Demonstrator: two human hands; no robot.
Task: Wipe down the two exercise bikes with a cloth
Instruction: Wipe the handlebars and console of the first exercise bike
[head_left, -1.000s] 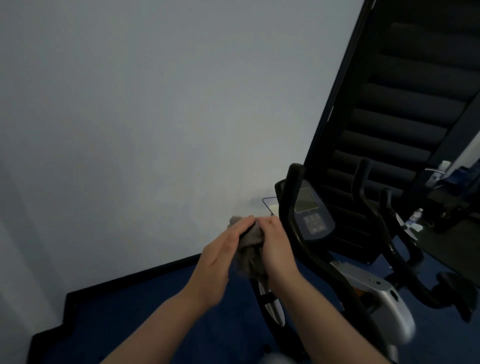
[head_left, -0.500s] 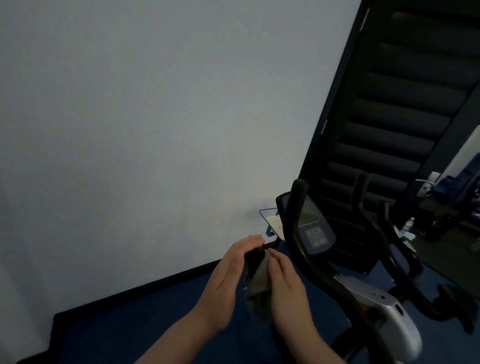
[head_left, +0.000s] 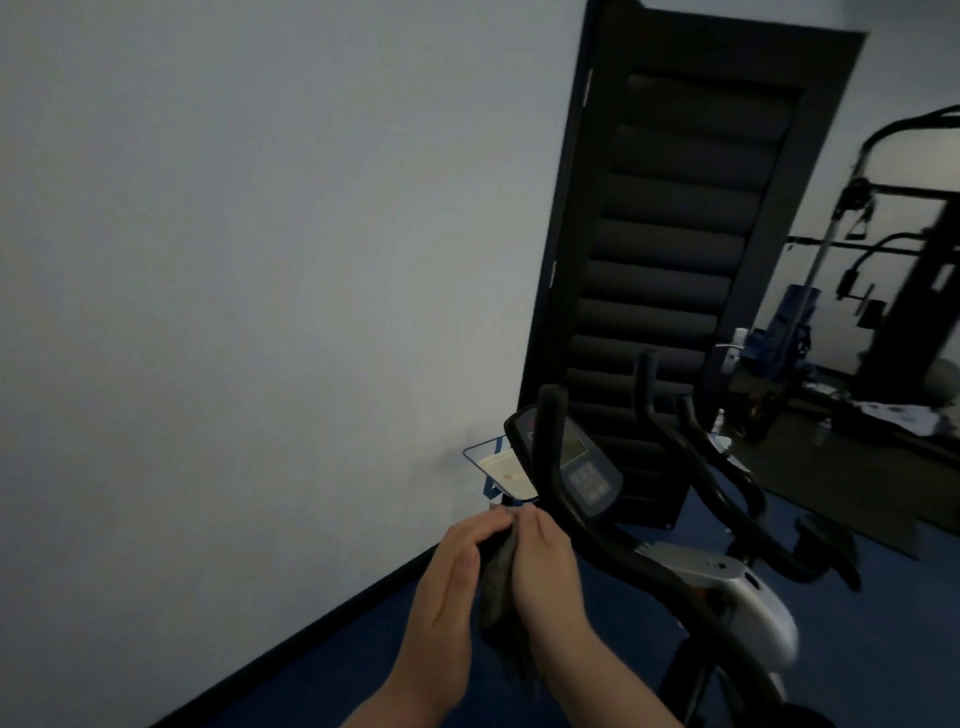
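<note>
Both hands, the left hand (head_left: 451, 587) and right hand (head_left: 545, 569), now pinch the grey cloth (head_left: 497, 597) lower beside the nearer bike's handlebar (head_left: 558, 467), apparently folding it; wiping looks not yet begun.

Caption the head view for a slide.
Both hands, left hand and right hand, hold a grey cloth beside the nearer exercise bike's handlebar.

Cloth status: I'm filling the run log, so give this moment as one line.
cloth: pressed between both hands | left hand: on cloth | right hand: on cloth | bike: right of hands, untouched
</note>
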